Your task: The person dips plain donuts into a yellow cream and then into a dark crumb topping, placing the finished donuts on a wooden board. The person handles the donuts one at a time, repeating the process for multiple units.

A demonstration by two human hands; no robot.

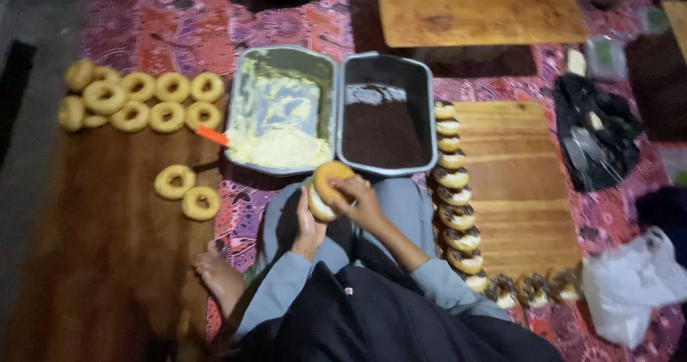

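Note:
I hold a golden ring doughnut over my lap, tilted on edge, with pale cream on its left face. My left hand supports it from below and behind. My right hand grips its right side with the fingers curled on the rim. Just beyond the doughnut stand two metal trays side by side: one with pale yellow cream and one with dark chocolate sprinkles. An orange-handled spreader rests at the cream tray's left edge.
Several plain doughnuts lie on a wooden board at left, two more nearer me. A row of sprinkled doughnuts lines the left edge of a wooden board at right. A black bag, a white plastic bag and my bare foot are nearby.

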